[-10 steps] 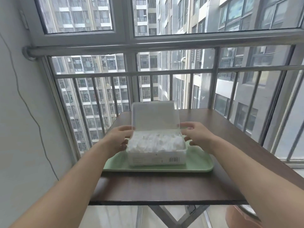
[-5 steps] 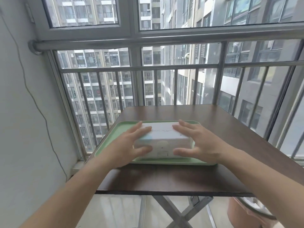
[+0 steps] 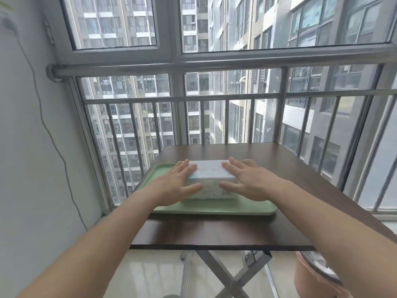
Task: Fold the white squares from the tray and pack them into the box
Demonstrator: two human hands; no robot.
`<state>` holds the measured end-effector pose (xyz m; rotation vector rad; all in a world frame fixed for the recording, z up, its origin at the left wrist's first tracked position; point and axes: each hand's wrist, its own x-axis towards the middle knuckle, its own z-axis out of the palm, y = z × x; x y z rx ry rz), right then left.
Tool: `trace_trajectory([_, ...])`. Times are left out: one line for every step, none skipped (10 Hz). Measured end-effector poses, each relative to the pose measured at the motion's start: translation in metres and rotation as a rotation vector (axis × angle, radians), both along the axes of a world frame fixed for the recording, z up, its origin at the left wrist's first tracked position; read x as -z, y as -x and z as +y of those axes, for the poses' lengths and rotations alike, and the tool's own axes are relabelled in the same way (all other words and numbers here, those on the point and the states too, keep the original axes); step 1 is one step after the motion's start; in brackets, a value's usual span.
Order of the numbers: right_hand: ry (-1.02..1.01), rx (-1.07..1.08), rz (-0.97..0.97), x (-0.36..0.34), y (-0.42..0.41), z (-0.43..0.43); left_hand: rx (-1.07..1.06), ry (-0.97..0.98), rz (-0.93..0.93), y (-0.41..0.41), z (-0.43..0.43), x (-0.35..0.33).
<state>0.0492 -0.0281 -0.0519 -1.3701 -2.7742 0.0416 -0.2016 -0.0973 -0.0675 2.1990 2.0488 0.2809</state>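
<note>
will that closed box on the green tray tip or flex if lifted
The box probably lifts stiffly: its lid lies shut and flat under the left hand and right hand. Low and wide on the tray, it seems unlikely to tip.

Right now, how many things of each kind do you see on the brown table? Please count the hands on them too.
Box, lid closed: 1
Green tray, under the box: 1
Hands, fingers straight on the box: 2 (left hand, right hand)
Total: 4
</note>
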Motion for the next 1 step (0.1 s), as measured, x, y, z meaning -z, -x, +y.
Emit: trace_trajectory([-0.007, 0.072, -0.07, -0.011, 0.0016, -0.0031, -0.019, 0.046, 0.004, -0.0101, -0.0047, -0.0158])
